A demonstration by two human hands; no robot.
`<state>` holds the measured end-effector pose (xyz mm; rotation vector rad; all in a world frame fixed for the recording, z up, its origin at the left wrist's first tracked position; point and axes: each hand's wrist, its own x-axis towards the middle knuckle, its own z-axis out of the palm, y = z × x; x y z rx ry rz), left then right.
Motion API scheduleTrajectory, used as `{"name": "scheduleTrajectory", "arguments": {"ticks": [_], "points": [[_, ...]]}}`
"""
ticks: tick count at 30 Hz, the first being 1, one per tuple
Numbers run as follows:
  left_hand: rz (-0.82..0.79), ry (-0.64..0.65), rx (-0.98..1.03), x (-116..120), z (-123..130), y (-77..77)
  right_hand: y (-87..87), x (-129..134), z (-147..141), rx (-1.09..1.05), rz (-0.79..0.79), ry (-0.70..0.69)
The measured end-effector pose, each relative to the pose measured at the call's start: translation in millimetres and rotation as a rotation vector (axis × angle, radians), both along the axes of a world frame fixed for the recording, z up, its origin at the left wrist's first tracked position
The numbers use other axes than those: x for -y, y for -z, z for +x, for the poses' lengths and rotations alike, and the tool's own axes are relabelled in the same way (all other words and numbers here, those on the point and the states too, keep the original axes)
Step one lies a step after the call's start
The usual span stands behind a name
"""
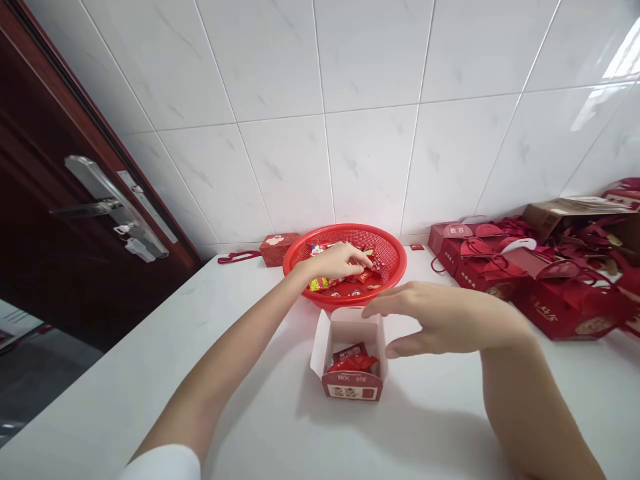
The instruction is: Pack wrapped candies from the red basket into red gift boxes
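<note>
My left hand [336, 260] reaches into a red plastic basket [345, 230] over wrapped sweets [320, 284]. Its fingers are stretched out, and nothing shows between them. In front of the basket stands a small gift box [351, 387], red outside and white inside, with its top flaps up. A few red and dark wrapped sweets [353, 363] lie inside it. Beside the box is my right hand [430, 317], thumb and fingers apart. Its fingertips are at the back flap and its thumb is by the right wall; whether they touch cannot be told.
Several red gift boxes [480, 263] and an open cardboard box [575, 217] with red ribbons crowd the right side. Behind the basket's left edge sits a closed red box [277, 252] near a red ribbon [239, 257]. A tiled wall bounds the white table [270, 413]; a dark door [45, 187] stands left.
</note>
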<state>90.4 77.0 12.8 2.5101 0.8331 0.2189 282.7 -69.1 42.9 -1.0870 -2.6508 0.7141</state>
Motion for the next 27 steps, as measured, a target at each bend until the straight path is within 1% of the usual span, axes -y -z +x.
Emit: {"name": "scheduleTrajectory", "arguments": {"ticks": [2,4,6,8,10,12,13,15,18,20,21,22,23,25,27], "points": [[-0.037,-0.013,-0.329,-20,30,6.2,-6.9,8,12,-0.010,0.031,0.063],[-0.047,-0.038,-0.449,-31,53,14.8,-12.7,16,23,-0.027,0.054,0.093],[-0.054,-0.054,-0.522,-36,67,23.9,-17.0,23,31,-0.062,0.082,0.099],[-0.046,-0.064,-0.559,-35,74,32.0,-19.2,28,36,-0.090,0.105,0.097],[-0.028,-0.070,-0.566,-32,76,37.5,-19.5,30,40,-0.103,0.124,0.098],[-0.009,-0.076,-0.553,-29,73,38.6,-18.4,31,42,-0.104,0.145,0.110],[0.000,-0.077,-0.534,-27,70,36.9,-17.5,31,43,-0.104,0.159,0.119],[0.020,-0.083,-0.461,-23,62,28.8,-15.8,29,44,-0.094,0.183,0.140],[0.055,-0.110,-0.282,-13,42,8.1,-13.5,28,46,-0.069,0.193,0.162],[0.071,-0.137,-0.113,-1,21,-6.6,-12.0,28,48,-0.070,0.201,0.164],[0.049,-0.149,0.060,7,10,-13.1,-11.2,27,48,-0.080,0.207,0.161],[0.013,-0.137,0.177,17,-2,-18.5,-10.4,27,48,-0.091,0.212,0.156],[-0.024,-0.110,0.235,28,-13,-22.7,-9.5,26,48,-0.101,0.215,0.147],[-0.084,-0.072,0.283,52,-33,-27.6,-7.7,23,45,-0.105,0.210,0.122],[-0.103,-0.039,0.199,74,-48,-28.0,-5.9,19,41,-0.095,0.207,0.095]]}}
